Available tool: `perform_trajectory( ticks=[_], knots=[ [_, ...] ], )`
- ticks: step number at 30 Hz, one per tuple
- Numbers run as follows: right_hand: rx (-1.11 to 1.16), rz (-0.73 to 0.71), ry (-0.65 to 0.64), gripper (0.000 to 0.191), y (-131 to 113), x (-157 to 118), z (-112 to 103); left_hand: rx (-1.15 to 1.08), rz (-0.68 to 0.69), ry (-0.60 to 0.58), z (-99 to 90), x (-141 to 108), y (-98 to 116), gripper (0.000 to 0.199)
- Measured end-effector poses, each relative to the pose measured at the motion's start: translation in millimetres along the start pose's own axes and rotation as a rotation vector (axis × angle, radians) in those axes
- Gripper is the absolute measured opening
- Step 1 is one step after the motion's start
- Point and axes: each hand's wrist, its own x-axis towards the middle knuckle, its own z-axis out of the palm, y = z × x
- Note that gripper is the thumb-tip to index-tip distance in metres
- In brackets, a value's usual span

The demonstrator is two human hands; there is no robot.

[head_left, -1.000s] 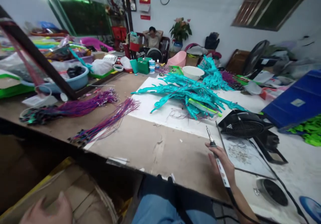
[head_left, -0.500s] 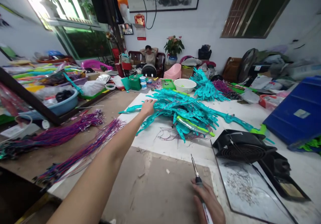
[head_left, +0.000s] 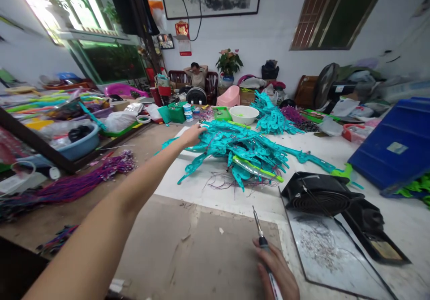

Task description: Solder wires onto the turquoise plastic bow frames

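Centrally, turquoise pile (head_left: 223, 144): long plastic pieces heaped on a white sheet (head_left: 171, 181), with a clear and lime-green piece (head_left: 257, 169) at the near side.
Left hand (head_left: 193, 135): stretched out to the pile's left part; its fingers are mostly hidden, so how far open they are, and whether they grip anything, cannot be told.
Right hand (head_left: 281, 271): curled closed around a soldering iron (head_left: 264, 242), tip pointing toward the pile.
Black fan (head_left: 317, 199): right of the iron.
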Motion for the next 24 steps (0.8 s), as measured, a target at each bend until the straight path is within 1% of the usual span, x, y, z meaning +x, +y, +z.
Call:
perform_trajectory(
  ticks=[2, 5, 8, 10, 13, 15, 17, 19, 22, 23, 24],
  knots=[
    [-0.003, 0.011, -0.005, 0.023, -3.9, 1.4, -2.1, 0.071, -0.026, 0.061, -18.2, -13.0, 2.9, 0.052],
    [-0.020, 0.006, -0.001, 0.022, -6.8, 1.5, -4.5, 0.255, -0.070, 0.149, -41.2, -30.7, 9.9, 0.045],
    [-0.014, -0.019, 0.016, 0.023, -4.3, 0.2, -7.4, 0.354, -0.105, 0.178, -61.7, -45.3, 12.4, 0.043],
    [-0.013, -0.060, 0.014, 0.026, -0.2, -0.8, -9.9, 0.357, -0.148, 0.225, -77.2, -55.1, 10.2, 0.041],
    [-0.022, -0.116, 0.000, 0.030, 5.5, -1.7, -12.6, 0.335, -0.258, 0.358, -105.1, -71.2, 4.7, 0.039],
    [-0.009, -0.105, -0.005, 0.031, 6.8, -2.0, -12.8, 0.282, -0.343, 0.445, -124.4, -81.1, 1.1, 0.038],
    [0.013, -0.080, 0.002, 0.030, 6.1, -2.6, -12.1, 0.203, -0.384, 0.519, -140.6, -87.4, -2.9, 0.037],
    [0.015, -0.058, 0.017, 0.028, 4.4, -2.9, -12.4, 0.103, -0.348, 0.611, -151.0, -87.7, -7.8, 0.034],
    [0.021, -0.008, 0.043, 0.027, -0.3, 1.6, -17.9, -0.095, -0.154, 0.792, -156.9, -78.1, -12.9, 0.024],
    [0.028, 0.023, 0.057, 0.026, -2.8, 6.4, -21.0, -0.148, -0.096, 0.837, -157.8, -73.7, -12.4, 0.022],
    [0.042, 0.069, 0.070, 0.026, -5.9, 13.7, -24.1, -0.182, -0.066, 0.863, -158.9, -69.6, -10.1, 0.021]
  ],
)
